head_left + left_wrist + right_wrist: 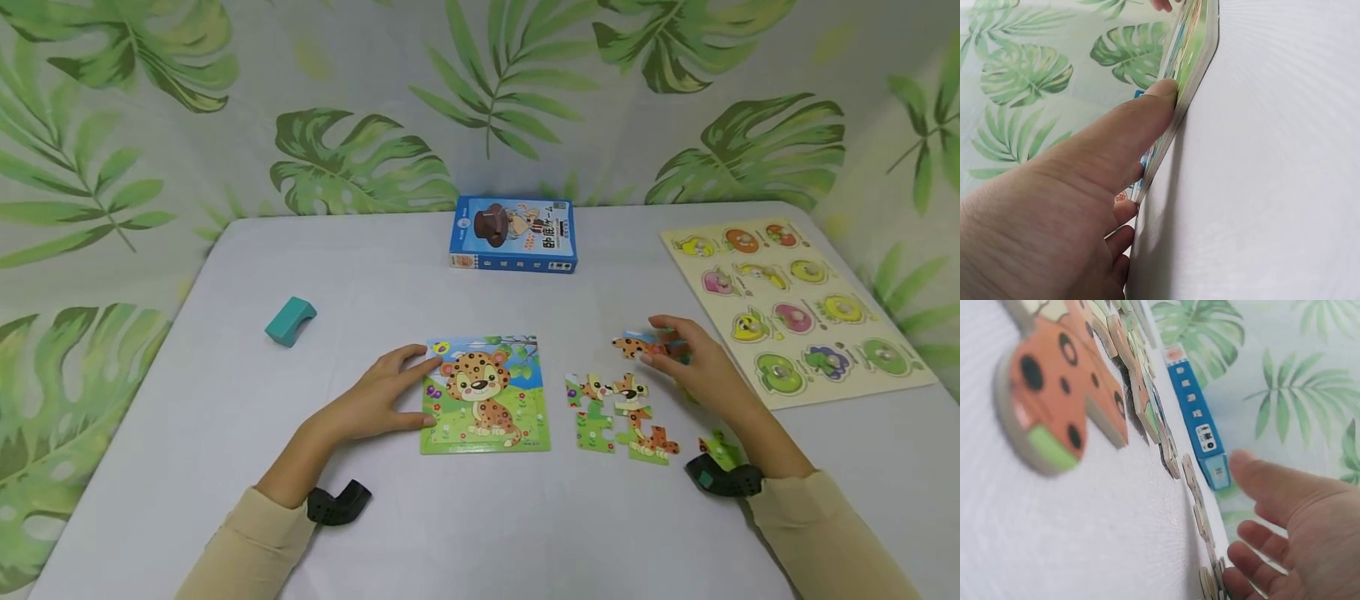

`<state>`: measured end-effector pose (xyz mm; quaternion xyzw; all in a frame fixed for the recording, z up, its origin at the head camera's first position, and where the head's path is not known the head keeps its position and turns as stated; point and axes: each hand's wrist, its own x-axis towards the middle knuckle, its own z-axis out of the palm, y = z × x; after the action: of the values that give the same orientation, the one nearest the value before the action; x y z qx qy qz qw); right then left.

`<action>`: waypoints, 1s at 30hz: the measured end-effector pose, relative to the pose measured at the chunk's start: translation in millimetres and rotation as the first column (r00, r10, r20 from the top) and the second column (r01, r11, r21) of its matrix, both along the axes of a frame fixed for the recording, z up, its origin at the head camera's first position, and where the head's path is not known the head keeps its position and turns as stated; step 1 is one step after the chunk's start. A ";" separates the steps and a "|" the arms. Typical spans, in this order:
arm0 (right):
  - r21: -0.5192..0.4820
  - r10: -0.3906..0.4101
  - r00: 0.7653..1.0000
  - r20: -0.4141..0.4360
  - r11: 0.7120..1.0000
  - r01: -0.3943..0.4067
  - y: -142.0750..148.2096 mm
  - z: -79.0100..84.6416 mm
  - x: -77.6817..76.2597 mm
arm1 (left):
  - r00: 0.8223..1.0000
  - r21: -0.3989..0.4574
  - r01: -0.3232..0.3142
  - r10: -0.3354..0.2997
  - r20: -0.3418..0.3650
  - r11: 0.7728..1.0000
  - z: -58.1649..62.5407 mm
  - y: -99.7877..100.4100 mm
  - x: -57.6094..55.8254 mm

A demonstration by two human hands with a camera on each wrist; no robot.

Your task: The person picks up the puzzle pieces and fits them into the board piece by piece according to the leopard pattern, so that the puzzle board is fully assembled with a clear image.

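A square leopard picture board [487, 442] lies on the table in front of me. My left hand [382, 396] rests along its left side, index finger at the upper part of the edge and thumb [1154, 103] on the lower part. Right of the board lies a cluster of joined puzzle pieces [596, 432] with parts of the same leopard. My right hand [693, 367] is over more pieces [636, 345] behind that cluster, its thumb and fingers apart and loosely bent. It partly covers those pieces. Another loose piece [722, 452] lies near the right wrist.
A blue game box [513, 237] lies at the back of the table. On the right is a wooden fruit puzzle board [720, 317] with knobs. A teal arched block [290, 322] sits at the left. Leaf-patterned cloth [360, 158] hangs behind the table.
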<state>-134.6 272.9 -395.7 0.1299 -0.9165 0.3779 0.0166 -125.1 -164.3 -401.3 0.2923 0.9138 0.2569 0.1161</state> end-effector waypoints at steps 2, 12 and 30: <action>0.010 -0.007 1.000 0.017 1.000 0.006 1.6 -2.5 -0.6 | 1.000 -0.003 0.000 0.000 0.000 1.000 -0.5 -0.4 -0.5; 0.090 -0.020 1.000 -0.001 0.996 0.020 4.1 -7.0 -4.0 | 1.000 0.010 -0.003 0.003 0.004 1.000 -3.4 -1.1 -2.9; 0.086 0.007 0.991 -0.136 0.996 0.005 -3.9 -5.8 -2.7 | 1.000 0.039 0.002 -0.002 0.016 0.999 2.4 0.3 1.6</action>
<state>-137.3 269.0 -401.5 0.1564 -0.9287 0.3282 0.0732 -123.5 -164.0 -399.0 0.2933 0.9075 0.2767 0.1179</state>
